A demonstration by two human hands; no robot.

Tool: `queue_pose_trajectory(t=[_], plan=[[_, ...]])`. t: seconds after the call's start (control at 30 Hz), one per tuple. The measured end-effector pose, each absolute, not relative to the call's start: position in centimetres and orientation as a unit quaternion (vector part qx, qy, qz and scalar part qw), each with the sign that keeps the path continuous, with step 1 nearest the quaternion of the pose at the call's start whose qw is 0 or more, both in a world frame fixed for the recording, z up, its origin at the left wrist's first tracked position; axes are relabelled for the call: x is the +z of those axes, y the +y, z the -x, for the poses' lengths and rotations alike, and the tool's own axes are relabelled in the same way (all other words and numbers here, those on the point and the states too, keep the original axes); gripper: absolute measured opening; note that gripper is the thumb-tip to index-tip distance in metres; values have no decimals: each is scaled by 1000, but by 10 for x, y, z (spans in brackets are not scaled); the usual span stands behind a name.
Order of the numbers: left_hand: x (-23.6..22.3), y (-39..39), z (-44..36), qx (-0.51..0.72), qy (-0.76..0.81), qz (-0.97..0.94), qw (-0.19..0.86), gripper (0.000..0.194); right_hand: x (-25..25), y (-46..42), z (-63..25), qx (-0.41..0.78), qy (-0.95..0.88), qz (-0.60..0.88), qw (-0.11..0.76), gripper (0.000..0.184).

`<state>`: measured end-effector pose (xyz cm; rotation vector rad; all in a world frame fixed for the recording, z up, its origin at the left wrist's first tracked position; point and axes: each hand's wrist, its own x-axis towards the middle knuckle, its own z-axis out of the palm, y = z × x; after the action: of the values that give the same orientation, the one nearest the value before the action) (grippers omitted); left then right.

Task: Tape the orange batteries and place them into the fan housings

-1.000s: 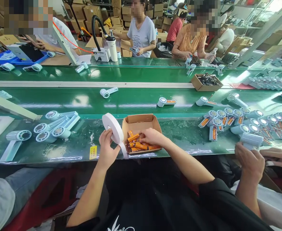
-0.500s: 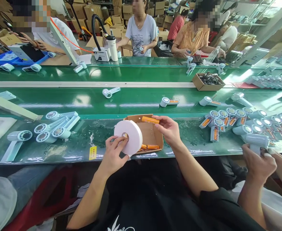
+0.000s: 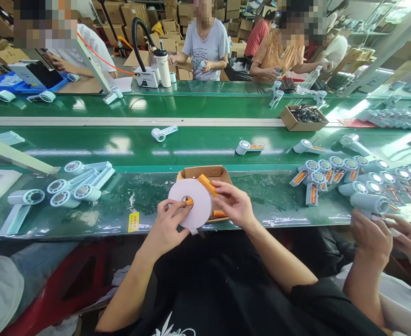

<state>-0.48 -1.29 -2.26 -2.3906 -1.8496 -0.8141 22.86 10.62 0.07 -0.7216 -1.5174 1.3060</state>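
Observation:
My left hand (image 3: 165,226) grips a white roll of tape (image 3: 190,203), its flat face turned toward me, just above the near edge of the green bench. My right hand (image 3: 234,203) pinches an orange cylindrical cell (image 3: 207,184) by one end and holds it against the roll's upper right rim. Behind both hands sits a small open cardboard box (image 3: 205,173) with more orange cells (image 3: 218,214) lying in it, partly hidden by the roll.
Several pale blue handheld fan bodies (image 3: 75,183) lie at the left, many more (image 3: 352,176) at the right. Single fans (image 3: 163,133) ride the green conveyor. A neighbour's hands (image 3: 372,235) work at the right. Other people sit across the line; another cardboard box (image 3: 301,118) stands there.
My right hand lifted an orange cell out of the box and brought it to the tape roll. My left hand turned the roll from edge-on to face-on.

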Motion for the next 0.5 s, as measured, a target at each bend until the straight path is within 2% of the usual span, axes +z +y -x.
queue_pose_trajectory(t=[0.17, 0.23, 0.3, 0.37, 0.5], plan=[[-8, -11, 17, -217, -576, 787, 41, 67, 10, 126, -238, 658, -571, 317, 375, 53], [6, -8, 20, -197, -563, 800, 58, 69, 21, 140, -242, 677, -597, 318, 291, 54], [19, -5, 19, -184, -563, 803, 64, 72, 30, 149, -240, 673, -619, 316, 252, 48], [24, -1, 14, -185, -580, 790, 67, 70, 33, 148, -232, 657, -604, 326, 312, 45], [9, 2, -17, -230, -615, 745, 115, 57, 14, 120, -206, 607, -440, 335, 571, 47]])
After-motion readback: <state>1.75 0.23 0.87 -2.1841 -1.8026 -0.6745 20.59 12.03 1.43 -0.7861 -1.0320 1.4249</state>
